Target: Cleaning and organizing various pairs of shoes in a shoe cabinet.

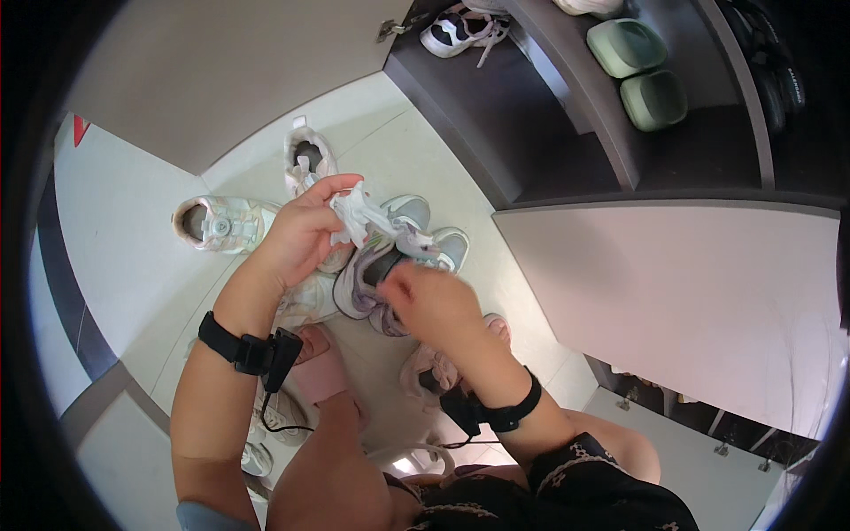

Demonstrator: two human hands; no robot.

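Bunched white strips that look like shoelaces (356, 215) are held in my left hand (305, 228), thumb and fingers closed on them. Their loose end trails toward a grey and lilac sneaker (354, 288) below. Just over that sneaker is my right hand (436, 305), slightly blurred. Its fingers are curled together; whether anything is in them is hidden. Beyond my hands a grey-toed shoe (409, 211) shows in part. A white sneaker (221, 223) lies to the left of my left hand, and another white sneaker (305, 150) stands farther off.
A dark shoe cabinet (496, 124) stands open at the far right, with a black and white sneaker (456, 34) and green shoes (627, 49) inside. Its pale door (664, 292) borders the floor. A pink shoe (425, 372) sits by my right forearm. Black bands circle both forearms.
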